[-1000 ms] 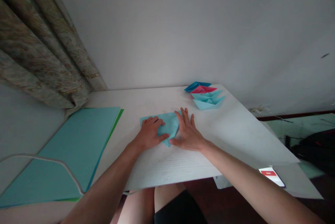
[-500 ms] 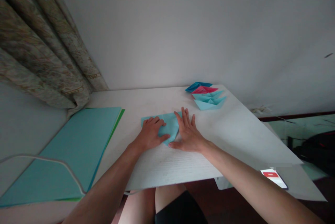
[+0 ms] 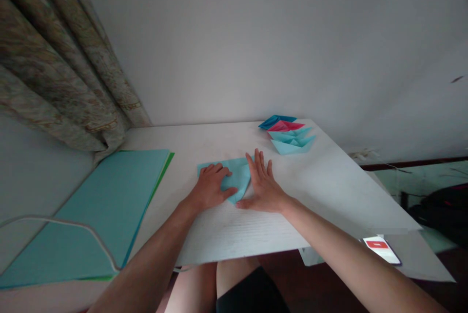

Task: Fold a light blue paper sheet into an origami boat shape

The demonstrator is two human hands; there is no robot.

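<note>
A folded sheet of light blue paper (image 3: 239, 172) lies flat on the white table, narrowing to a point toward me. My left hand (image 3: 211, 186) rests on its left part, fingers slightly bent and thumb stretched across the paper. Along the slanted right edge lies my right hand (image 3: 263, 184), fingers spread, with its thumb at the paper's near tip. Both hands press on the paper without grasping it. Parts of the sheet are hidden beneath them.
Paper boats stand at the back right: a dark blue one (image 3: 277, 120), a pink one (image 3: 287, 126) and light blue ones (image 3: 293, 144). Large coloured sheets (image 3: 98, 210) lie at left, crossed by a white cable (image 3: 78, 225). A phone (image 3: 382, 249) is at front right.
My right hand has shifted very slightly to the right along the paper's edge. My left hand and the paper stay where they were.
</note>
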